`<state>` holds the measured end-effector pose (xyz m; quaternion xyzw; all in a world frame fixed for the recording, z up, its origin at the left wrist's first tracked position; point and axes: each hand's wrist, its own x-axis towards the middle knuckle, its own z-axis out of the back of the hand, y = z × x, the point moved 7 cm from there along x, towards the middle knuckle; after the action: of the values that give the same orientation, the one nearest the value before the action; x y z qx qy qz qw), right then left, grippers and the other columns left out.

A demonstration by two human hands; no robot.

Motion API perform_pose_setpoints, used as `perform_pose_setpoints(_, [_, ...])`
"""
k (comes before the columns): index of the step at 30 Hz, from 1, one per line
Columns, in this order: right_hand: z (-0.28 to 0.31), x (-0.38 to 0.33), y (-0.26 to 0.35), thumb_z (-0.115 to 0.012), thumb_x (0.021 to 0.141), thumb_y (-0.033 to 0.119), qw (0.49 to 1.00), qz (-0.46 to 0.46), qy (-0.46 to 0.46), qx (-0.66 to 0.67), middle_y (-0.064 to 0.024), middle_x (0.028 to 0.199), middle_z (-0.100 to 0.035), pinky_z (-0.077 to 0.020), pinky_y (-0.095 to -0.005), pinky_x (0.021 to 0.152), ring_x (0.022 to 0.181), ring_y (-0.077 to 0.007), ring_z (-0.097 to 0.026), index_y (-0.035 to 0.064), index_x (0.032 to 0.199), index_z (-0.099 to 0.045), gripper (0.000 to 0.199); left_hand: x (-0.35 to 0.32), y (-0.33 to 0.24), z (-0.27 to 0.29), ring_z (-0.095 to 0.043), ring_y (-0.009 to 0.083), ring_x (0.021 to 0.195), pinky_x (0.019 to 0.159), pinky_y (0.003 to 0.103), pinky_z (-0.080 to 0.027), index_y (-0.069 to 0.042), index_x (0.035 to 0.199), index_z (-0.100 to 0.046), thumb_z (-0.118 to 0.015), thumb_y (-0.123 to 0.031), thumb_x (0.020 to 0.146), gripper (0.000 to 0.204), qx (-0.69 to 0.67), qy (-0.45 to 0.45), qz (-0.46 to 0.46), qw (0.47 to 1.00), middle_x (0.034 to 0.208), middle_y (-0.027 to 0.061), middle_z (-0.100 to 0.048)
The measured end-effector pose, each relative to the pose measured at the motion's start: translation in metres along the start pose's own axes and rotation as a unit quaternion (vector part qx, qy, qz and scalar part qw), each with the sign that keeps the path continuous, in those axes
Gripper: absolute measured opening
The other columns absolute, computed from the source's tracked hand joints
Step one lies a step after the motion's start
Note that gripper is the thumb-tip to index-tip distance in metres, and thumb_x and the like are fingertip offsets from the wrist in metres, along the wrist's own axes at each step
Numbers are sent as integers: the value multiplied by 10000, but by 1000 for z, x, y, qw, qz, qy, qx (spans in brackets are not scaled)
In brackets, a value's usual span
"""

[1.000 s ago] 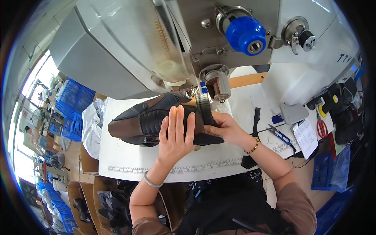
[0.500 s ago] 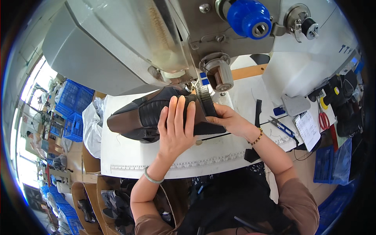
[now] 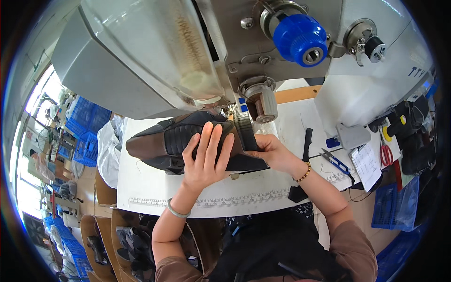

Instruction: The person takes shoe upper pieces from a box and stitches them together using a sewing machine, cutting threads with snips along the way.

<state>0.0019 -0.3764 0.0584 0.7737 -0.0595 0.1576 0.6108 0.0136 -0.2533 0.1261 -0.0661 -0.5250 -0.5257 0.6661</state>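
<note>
A black and brown shoe upper (image 3: 146, 144) lies on the white sewing machine table, its brown toe pointing left. The far edge of its opening sits at the machine's needle area (image 3: 231, 109), where the needle itself is too small to make out. Across the near side of the upper rests my left hand (image 3: 206, 160), its fingers stretched out over the black ribbed panel and collar. My right hand (image 3: 275, 152) pinches the heel end between thumb and fingers, beside a strip of dark bristle-like material (image 3: 244, 127).
The machine head (image 3: 141, 56) with its blue tension knob (image 3: 300, 40) overhangs the work. Blue thread snips (image 3: 337, 162), a black strip (image 3: 307, 143), a notepad (image 3: 366, 165) and red-handled scissors (image 3: 386, 152) lie to the right. Cardboard boxes (image 3: 96, 249) of shoe parts stand lower left.
The whole view has shifted slightly, so the machine head appears lower. Both hands stay on the shoe upper, which remains under the machine.
</note>
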Motion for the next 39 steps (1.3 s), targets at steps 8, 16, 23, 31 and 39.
perform_pose_setpoints(8, [4,-2,-2,-535,908,54,995,-61,-46,61,2,980,-633,-470,-198,769,865,-31,-554,-4,1140,-578,243,3,-6,-7,-533,301,1144,982,431,-348,-69,1173,-557,-493,-173,790,402,13,58,41,997,1221,172,-545])
perform_pose_setpoints(16, [4,-6,-22,-517,922,81,982,-98,-81,141,-7,1064,-614,-465,-198,817,924,-43,-560,-3,1185,-553,278,-21,-11,-18,-521,306,1158,987,451,-381,-105,1216,-529,-466,-102,887,335,96,1,-43,994,1245,174,-531])
perform_pose_setpoints(23, [-14,-15,16,-567,896,101,979,-45,-77,181,-19,986,-622,-497,-195,734,840,-38,-578,-5,1195,-529,320,23,-9,17,-605,306,1030,887,361,-493,5,1130,-579,-449,-58,861,305,22,70,-84,994,1076,192,-625])
perform_pose_setpoints(31, [-17,-4,10,-593,877,80,982,19,-98,159,-11,986,-619,-480,-186,695,828,-24,-557,-17,1139,-550,282,19,-13,17,-607,303,1034,900,353,-490,16,1085,-611,-420,-41,873,291,44,66,-83,993,1066,189,-634])
perform_pose_setpoints(39, [-11,-5,5,-592,874,71,993,53,-80,69,-4,935,-633,-466,-191,705,808,-18,-547,-17,1082,-571,227,14,-11,10,-620,290,1015,905,353,-493,0,1086,-616,-445,-36,871,278,48,52,-70,995,1049,177,-644])
